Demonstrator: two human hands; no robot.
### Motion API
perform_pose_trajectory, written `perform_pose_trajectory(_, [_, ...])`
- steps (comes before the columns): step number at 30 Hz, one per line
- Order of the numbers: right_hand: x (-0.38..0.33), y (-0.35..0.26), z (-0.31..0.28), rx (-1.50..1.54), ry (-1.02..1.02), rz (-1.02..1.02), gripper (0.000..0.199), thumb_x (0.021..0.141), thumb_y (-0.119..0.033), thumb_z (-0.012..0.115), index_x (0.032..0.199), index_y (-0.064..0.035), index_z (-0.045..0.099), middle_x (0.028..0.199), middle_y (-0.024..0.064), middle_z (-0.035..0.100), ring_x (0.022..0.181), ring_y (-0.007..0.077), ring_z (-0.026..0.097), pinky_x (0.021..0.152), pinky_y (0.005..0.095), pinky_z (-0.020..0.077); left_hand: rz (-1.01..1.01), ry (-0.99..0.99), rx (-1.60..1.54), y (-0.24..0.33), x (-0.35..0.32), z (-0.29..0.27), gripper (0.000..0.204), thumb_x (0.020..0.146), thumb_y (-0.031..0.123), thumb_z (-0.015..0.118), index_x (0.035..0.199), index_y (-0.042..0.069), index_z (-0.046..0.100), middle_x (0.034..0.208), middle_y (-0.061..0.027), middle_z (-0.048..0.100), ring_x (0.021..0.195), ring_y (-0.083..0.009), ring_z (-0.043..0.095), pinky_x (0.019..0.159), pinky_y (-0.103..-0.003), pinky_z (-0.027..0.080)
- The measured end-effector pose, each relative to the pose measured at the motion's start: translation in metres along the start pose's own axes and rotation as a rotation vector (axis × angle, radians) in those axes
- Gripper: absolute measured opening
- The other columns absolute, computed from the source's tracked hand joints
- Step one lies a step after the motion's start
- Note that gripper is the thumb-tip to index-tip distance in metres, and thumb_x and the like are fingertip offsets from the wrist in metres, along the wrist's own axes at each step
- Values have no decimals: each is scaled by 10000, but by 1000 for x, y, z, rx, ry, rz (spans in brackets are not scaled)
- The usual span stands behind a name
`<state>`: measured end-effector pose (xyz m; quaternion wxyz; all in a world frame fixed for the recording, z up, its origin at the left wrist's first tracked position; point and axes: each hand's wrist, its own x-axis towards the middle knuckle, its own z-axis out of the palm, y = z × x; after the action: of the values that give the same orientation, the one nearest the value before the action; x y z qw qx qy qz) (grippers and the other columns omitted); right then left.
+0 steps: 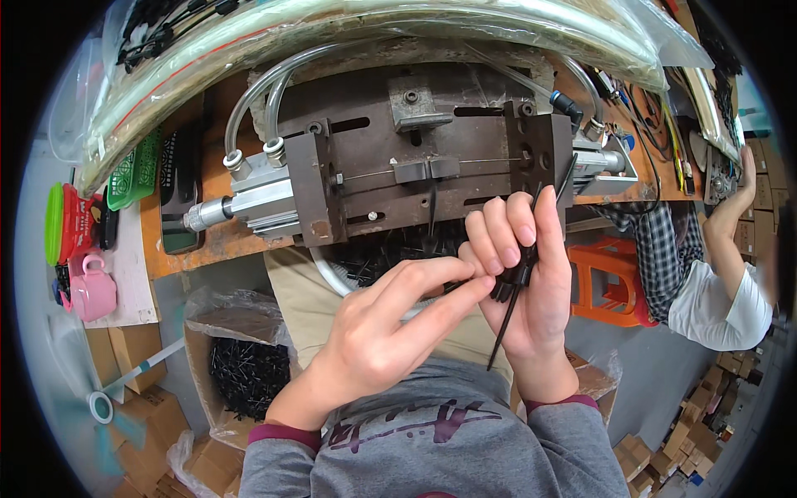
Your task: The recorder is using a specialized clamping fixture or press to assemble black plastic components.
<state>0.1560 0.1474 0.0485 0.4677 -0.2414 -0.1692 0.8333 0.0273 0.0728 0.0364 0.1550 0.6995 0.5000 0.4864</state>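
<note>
My right hand (535, 290) is curled round several thin black plastic rods (504, 332), palm up, with one long rod slanting up past the fingers. Thumb and fingertips of my left hand (378, 328) are pinched together against the right fingers; what they hold is hidden. Beyond my hands stands a brown metal fixture (365, 158) with a small clamp block (427, 170) at its middle. Another slim black piece (432, 207) hangs down from that block.
Silver air cylinders (264, 199) with clear hoses (237, 108) flank the fixture. A box of black parts (247, 373) stands low on the left, near a fan (100, 407). A phone (181, 199) lies on the table. An orange stool (602, 282) and another person (722, 290) are at right.
</note>
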Motion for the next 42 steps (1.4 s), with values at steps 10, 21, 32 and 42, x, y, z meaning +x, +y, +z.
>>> perform_pose_trajectory(10, [1,8,-6,-52,-9,78,457,1094,-415,285,752,-128,382,663,-4,378,610,104,332,537,250,342,62,-27,84,6,0,-6,386,612,88,860,986,72,764,1010,-58,658,841,-207,642,697,-312,514])
perform_pose_trajectory(21, [-5,19,-6,-151,30,77,464,1090,-436,274,790,-109,408,680,-6,377,627,105,320,574,261,331,73,-44,45,-4,-1,-4,386,613,73,846,985,27,755,969,-87,668,781,-228,668,642,-320,533])
perform_pose_trajectory(32, [-13,14,-15,-434,-42,-35,527,1090,-448,225,705,-112,353,575,-11,336,492,84,264,454,248,220,-8,81,253,-8,3,-10,339,658,40,837,973,9,714,1141,-143,686,897,-240,682,747,-325,557])
perform_pose_trajectory(42, [-24,-2,-21,-278,-138,99,352,1028,-317,299,799,-72,408,587,4,372,487,77,274,467,235,239,15,-73,543,-19,19,-6,267,737,90,788,973,11,690,1238,-121,673,662,-173,640,595,-271,485])
